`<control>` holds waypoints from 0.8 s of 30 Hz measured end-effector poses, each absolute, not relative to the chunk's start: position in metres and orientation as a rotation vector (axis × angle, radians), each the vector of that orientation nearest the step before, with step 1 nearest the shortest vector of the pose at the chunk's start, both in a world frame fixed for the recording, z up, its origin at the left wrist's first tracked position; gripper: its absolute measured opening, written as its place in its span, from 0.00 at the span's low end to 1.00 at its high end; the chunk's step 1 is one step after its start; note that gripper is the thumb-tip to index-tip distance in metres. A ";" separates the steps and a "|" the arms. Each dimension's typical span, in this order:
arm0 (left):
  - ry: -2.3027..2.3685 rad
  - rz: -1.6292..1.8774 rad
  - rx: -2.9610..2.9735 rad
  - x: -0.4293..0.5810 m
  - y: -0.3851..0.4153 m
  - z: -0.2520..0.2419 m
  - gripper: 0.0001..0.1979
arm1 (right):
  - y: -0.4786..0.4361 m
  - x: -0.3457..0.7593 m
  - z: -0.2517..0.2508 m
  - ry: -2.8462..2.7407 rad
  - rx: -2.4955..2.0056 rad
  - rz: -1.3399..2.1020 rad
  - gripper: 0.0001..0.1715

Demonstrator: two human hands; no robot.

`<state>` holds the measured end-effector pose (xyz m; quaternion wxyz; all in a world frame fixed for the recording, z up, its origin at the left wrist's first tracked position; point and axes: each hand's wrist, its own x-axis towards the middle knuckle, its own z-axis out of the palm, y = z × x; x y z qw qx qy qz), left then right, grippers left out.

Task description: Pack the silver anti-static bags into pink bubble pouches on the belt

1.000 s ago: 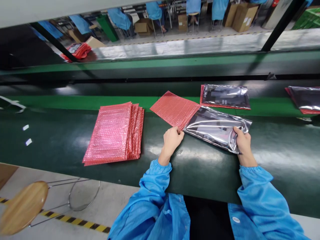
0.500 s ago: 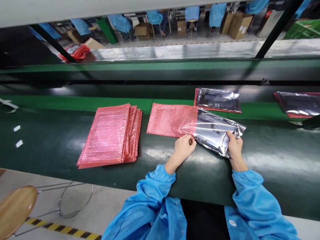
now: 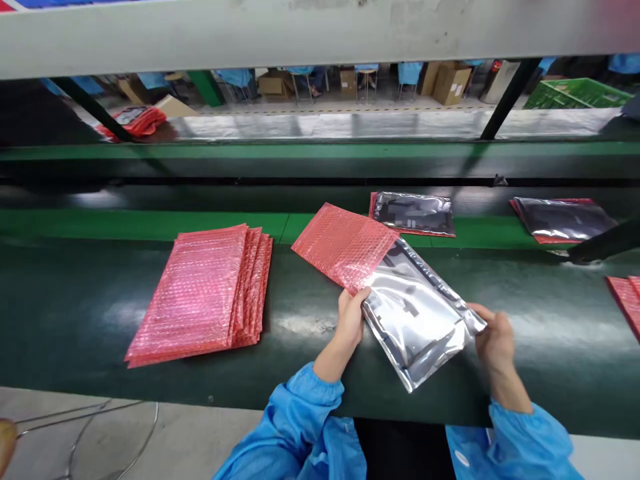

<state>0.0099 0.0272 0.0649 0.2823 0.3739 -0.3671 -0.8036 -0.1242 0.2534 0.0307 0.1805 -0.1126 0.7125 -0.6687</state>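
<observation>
My left hand [image 3: 351, 313] pinches the open edge of a pink bubble-wrap pouch [image 3: 343, 245] that lies on the dark green bench. My right hand [image 3: 495, 339], blurred by motion, grips the near end of a silver anti-static bag [image 3: 417, 313]. The bag's far end sits inside the pouch mouth, and most of the bag still sticks out toward me at an angle. Both sleeves are blue.
A stack of pink bubble pouches [image 3: 203, 293] lies to the left. Filled pouches [image 3: 413, 213] [image 3: 560, 219] rest on the conveyor strip behind. More pink pouches [image 3: 625, 297] show at the right edge. A grey beam crosses overhead; people in blue sit far behind.
The camera tilted up. The pouch and bag have swung so the bag points down toward me, and my right hand has moved lower and to the right with it.
</observation>
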 end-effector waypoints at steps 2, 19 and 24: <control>-1.090 -2.213 1.011 0.022 0.027 0.067 0.18 | 0.262 -0.138 0.045 2.062 -0.284 -1.848 0.36; -1.565 -2.227 1.013 0.085 0.039 0.071 0.23 | 0.239 -0.115 0.062 2.293 -0.790 -1.282 0.20; -1.567 -2.117 1.148 0.102 0.050 0.063 0.23 | 0.250 -0.090 0.060 2.129 -0.720 -1.266 0.16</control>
